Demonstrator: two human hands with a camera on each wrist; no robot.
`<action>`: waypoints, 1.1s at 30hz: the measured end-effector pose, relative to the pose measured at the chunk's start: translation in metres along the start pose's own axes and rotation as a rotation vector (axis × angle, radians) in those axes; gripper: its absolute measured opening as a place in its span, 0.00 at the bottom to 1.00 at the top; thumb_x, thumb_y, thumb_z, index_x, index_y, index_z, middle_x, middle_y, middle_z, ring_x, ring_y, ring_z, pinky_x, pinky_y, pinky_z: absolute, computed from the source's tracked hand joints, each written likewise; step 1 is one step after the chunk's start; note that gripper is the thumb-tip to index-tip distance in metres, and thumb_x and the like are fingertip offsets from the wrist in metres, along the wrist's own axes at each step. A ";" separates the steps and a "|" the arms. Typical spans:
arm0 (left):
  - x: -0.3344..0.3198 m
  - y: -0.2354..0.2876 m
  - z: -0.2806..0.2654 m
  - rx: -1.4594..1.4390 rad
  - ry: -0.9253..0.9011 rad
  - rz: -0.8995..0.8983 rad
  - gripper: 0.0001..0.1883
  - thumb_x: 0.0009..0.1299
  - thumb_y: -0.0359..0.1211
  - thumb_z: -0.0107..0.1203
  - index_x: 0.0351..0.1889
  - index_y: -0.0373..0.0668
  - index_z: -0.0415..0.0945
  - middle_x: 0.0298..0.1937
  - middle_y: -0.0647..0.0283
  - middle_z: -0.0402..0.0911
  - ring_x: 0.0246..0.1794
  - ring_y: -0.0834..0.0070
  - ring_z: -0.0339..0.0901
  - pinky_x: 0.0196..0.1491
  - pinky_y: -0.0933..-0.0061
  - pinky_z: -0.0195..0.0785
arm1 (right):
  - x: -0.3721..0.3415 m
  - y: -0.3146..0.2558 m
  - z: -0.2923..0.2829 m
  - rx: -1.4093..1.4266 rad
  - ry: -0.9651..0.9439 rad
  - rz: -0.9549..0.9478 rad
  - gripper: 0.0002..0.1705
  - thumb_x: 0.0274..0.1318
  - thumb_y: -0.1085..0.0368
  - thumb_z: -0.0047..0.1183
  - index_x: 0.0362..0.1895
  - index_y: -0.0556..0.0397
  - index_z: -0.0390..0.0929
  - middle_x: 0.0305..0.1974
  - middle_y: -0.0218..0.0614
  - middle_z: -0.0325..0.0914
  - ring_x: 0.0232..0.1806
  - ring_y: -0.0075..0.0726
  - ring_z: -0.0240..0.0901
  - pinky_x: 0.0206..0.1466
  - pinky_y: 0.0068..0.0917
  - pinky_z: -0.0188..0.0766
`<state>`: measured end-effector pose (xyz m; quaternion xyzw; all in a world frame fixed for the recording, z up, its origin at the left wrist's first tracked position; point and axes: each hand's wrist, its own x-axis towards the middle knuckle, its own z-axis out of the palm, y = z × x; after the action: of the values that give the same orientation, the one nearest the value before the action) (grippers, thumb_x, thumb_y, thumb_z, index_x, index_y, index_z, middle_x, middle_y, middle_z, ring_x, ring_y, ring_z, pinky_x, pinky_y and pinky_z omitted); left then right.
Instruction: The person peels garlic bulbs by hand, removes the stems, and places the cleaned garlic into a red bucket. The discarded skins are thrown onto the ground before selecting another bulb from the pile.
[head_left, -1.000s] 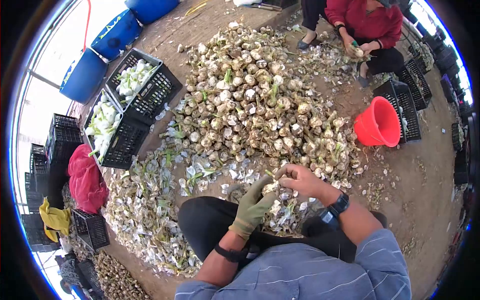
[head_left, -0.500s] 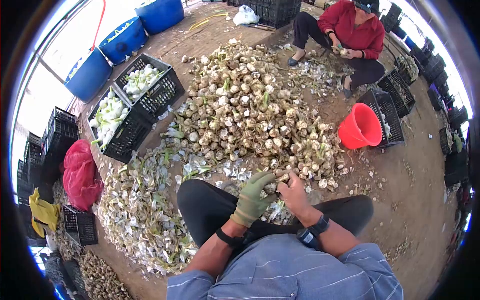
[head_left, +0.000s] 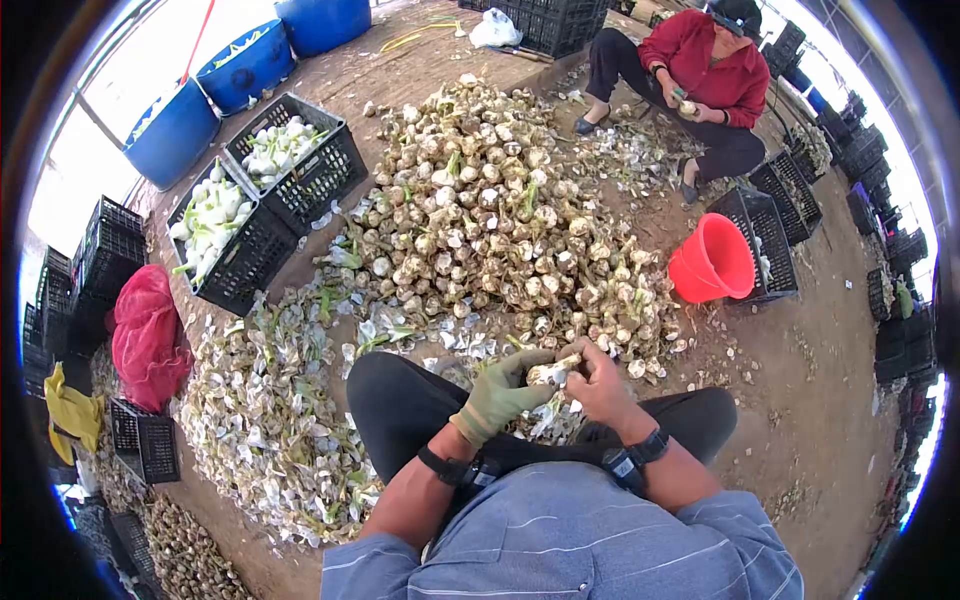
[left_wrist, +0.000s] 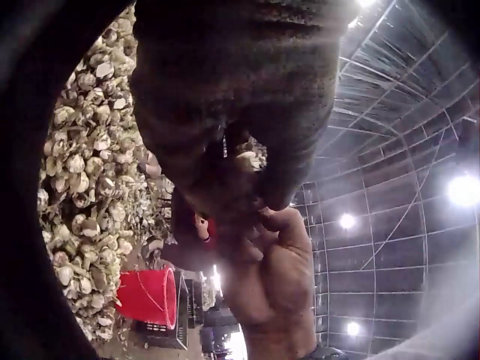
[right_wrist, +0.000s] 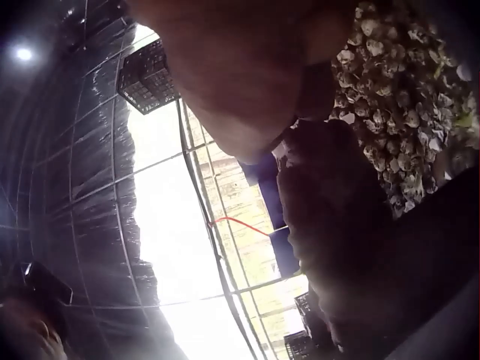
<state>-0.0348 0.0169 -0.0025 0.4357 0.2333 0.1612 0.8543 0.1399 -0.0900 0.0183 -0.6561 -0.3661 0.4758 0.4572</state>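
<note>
In the head view my left hand (head_left: 500, 398), in a greenish work glove, holds a garlic bulb (head_left: 545, 375) with pale skin above my lap. My bare right hand (head_left: 602, 388) pinches the bulb's other side, thumb and forefinger at its upper right. Just beyond both hands rises a big heap of unpeeled garlic bulbs (head_left: 480, 215). In the left wrist view the dark glove (left_wrist: 232, 82) fills the top, a bit of the bulb (left_wrist: 251, 159) shows past it, and the bare hand (left_wrist: 274, 281) meets it from below. The right wrist view is too dark for the grip.
Peeled skins (head_left: 285, 425) lie thick at left. Black crates (head_left: 245, 255) of white trimmed bulbs stand beyond them, near blue barrels (head_left: 172, 135). A red bucket (head_left: 712, 260) sits right of the heap. Farther back, a person in red (head_left: 705, 65) sits handling a bulb.
The head view has tilted up and shifted. Both hands stay together at the bulb; the right fingers have shifted on it, and more of the bulb shows between the hands now.
</note>
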 end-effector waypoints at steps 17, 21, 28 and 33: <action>0.013 -0.010 0.001 0.775 0.252 0.546 0.26 0.56 0.24 0.67 0.55 0.37 0.76 0.54 0.54 0.78 0.54 0.61 0.77 0.58 0.67 0.70 | 0.018 0.018 0.026 0.005 0.137 0.063 0.15 0.60 0.71 0.49 0.52 0.58 0.72 0.34 0.29 0.74 0.30 0.17 0.66 0.32 0.20 0.66; 0.014 -0.008 0.001 0.285 0.176 0.217 0.29 0.58 0.23 0.65 0.60 0.32 0.72 0.56 0.55 0.78 0.55 0.69 0.77 0.58 0.70 0.71 | 0.016 -0.008 0.009 -0.089 0.017 -0.035 0.16 0.58 0.70 0.49 0.51 0.58 0.74 0.38 0.34 0.73 0.37 0.26 0.67 0.43 0.29 0.68; 0.020 -0.003 0.002 0.079 0.082 0.018 0.31 0.65 0.26 0.61 0.67 0.30 0.65 0.57 0.57 0.77 0.49 0.77 0.77 0.50 0.76 0.74 | 0.016 0.013 -0.009 -0.098 0.005 -0.127 0.17 0.59 0.61 0.60 0.49 0.57 0.76 0.39 0.39 0.74 0.38 0.33 0.70 0.48 0.30 0.69; 0.019 -0.004 0.006 0.076 0.146 0.009 0.29 0.66 0.26 0.58 0.66 0.31 0.66 0.51 0.58 0.78 0.43 0.77 0.78 0.46 0.73 0.76 | 0.018 0.009 0.005 -0.105 0.103 -0.045 0.17 0.59 0.58 0.64 0.44 0.56 0.76 0.32 0.34 0.73 0.35 0.26 0.67 0.41 0.28 0.67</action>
<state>-0.0157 0.0196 -0.0075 0.4561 0.2989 0.1874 0.8170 0.1410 -0.0750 0.0040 -0.6945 -0.3814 0.4109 0.4510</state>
